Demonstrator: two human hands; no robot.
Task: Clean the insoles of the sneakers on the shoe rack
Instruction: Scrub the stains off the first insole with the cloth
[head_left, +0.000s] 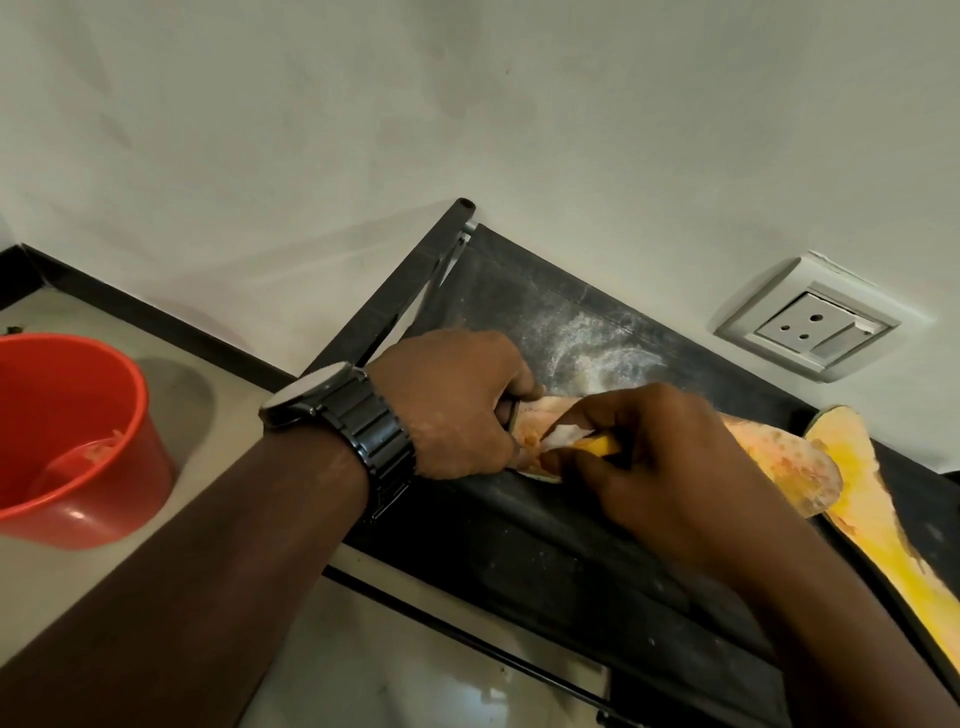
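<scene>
seemingly the job was in its middle: the left hand (452, 410), a dark watch (332, 410) on its wrist, had its fingers curled over one end of an orange insole (779, 462) and pinned it to the top of the shoe rack (545, 545), while the right hand (660, 462) pinched a yellow scrubber (602, 445) with a white scrap at its tip against the same end; whether it was a sponge or a brush could not be told. that insole looked blotchy and worn, so the scrubbing was probably not finished, and a second insole (857, 478), yellower, lay just beside it on the rack, touching or overlapping its far end, likely waiting for its turn or for drying. no sneakers were in view. the rack's top was a black fabric sheet on a dark frame, dusty, with a pale powdery smear (587, 348) beyond the hands. a red bucket (150, 452) stood on the pale floor (78, 582) well to the left. behind was a plain whitish wall (363, 130) with black skirting (156, 306) and a white socket (810, 322)
</scene>
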